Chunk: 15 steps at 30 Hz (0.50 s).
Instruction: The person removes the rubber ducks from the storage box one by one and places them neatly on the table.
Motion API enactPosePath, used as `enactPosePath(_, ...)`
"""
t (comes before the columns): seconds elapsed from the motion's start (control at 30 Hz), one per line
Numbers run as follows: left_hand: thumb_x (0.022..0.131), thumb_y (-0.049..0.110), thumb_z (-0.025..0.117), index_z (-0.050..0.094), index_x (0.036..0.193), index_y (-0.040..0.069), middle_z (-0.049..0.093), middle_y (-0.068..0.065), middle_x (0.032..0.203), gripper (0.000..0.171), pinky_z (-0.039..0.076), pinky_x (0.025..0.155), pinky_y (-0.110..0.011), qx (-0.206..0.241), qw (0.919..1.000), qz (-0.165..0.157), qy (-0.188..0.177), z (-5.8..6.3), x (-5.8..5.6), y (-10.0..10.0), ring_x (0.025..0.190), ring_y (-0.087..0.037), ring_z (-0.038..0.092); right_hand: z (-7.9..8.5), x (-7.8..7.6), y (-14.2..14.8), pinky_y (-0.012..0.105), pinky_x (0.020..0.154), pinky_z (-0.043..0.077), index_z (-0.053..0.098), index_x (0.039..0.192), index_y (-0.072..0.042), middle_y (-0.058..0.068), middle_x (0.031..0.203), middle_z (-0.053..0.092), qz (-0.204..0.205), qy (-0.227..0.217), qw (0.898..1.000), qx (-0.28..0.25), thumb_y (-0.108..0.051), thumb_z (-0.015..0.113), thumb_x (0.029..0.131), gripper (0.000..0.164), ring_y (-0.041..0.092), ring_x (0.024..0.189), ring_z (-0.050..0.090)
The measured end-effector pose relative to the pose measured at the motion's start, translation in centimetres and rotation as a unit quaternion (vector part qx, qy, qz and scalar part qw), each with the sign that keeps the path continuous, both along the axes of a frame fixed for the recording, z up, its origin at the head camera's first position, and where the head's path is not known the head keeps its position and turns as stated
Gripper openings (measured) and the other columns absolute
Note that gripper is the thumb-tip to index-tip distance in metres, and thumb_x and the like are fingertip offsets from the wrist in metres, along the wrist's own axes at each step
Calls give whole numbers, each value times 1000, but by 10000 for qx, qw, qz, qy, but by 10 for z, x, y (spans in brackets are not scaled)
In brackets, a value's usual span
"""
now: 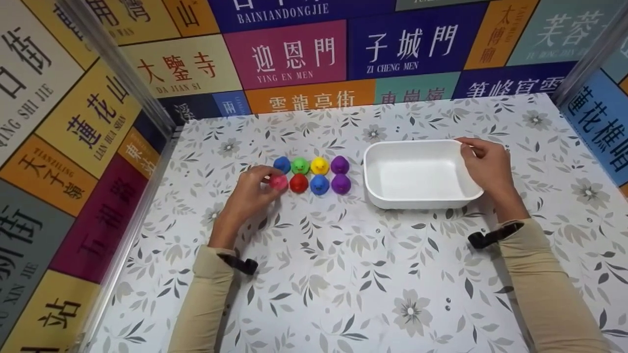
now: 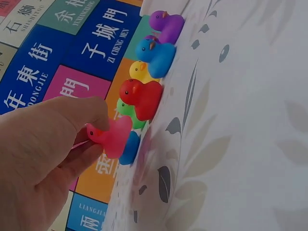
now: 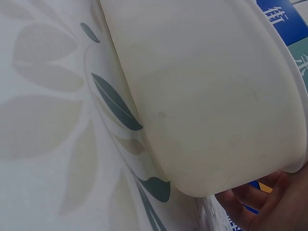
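My left hand (image 1: 252, 190) pinches a pink rubber duck (image 2: 113, 138) between thumb and fingers, at the left end of the front row of ducks. Right beside it in that row stand a red duck (image 1: 299, 183), a blue duck (image 1: 320, 185) and a purple duck (image 1: 341, 184). On the right, a white rectangular tub (image 1: 414, 200) stands on the table, and its inside shows bare. My right hand (image 1: 490, 164) holds the tub's right end, thumb at the rim and fingers round the outside; in the right wrist view the fingers (image 3: 250, 199) show below the tub's corner.
Behind the front row sit another blue duck (image 1: 282, 164), a green duck (image 1: 300, 166), a yellow duck (image 1: 319, 165) and a second purple duck (image 1: 339, 164). The flower-patterned table (image 1: 343, 274) is bounded by panels with printed lettering (image 1: 294, 54) at the back and sides.
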<state>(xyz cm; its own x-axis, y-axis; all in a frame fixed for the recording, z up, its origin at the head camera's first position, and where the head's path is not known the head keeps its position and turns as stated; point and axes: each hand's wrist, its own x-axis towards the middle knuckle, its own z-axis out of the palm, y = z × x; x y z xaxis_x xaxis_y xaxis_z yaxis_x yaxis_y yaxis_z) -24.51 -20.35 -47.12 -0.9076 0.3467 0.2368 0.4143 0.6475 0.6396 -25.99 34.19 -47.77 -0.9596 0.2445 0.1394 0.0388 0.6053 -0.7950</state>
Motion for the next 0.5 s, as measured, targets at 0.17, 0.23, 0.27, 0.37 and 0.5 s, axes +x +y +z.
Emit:
enactPosePath(0.17, 94, 3, 78, 76, 124, 8, 74, -6, 122, 30, 61, 98, -38, -213, 9991, 119, -350, -3, 0, 0, 109, -22, 67, -2, 2, 1, 9, 67, 50, 75, 140, -21, 21, 133, 76, 43, -51, 10000, 7, -39, 55, 111, 40, -17, 83, 62)
enactPosePath(0.23, 94, 1, 75, 75, 124, 8, 74, -6, 122, 31, 60, 96, -38, -258, 9989, 137, -372, -5, 1, 0, 108, -22, 66, -2, 2, 1, 9, 67, 51, 74, 141, -21, 20, 132, 76, 30, -84, 10000, 4, -39, 54, 111, 40, -15, 83, 62)
enactPosePath(0.27, 94, 0, 75, 75, 124, 8, 74, -6, 122, 31, 60, 96, -37, -263, 9989, 142, -374, -6, 0, 0, 108, -22, 66, -2, 2, 1, 9, 67, 51, 75, 140, -21, 20, 132, 76, 23, -79, 10000, -4, -39, 55, 111, 40, -15, 83, 63)
enactPosePath(0.37, 94, -2, 73, 75, 126, 7, 74, -7, 123, 33, 59, 97, -37, -293, 9987, 159, -378, -8, -1, 0, 108, -22, 66, -2, 1, 1, 9, 67, 51, 76, 139, -21, 20, 130, 77, -6, -38, 10000, -15, -38, 56, 110, 39, -15, 82, 63)
enactPosePath(0.5, 94, -2, 71, 75, 129, 8, 73, -7, 127, 36, 58, 99, -39, -313, 9983, 205, -446, -10, -2, 0, 109, -23, 65, -2, 0, 0, 9, 67, 50, 76, 138, -20, 21, 130, 76, -13, 38, 10000, -8, -37, 57, 110, 38, -16, 80, 63)
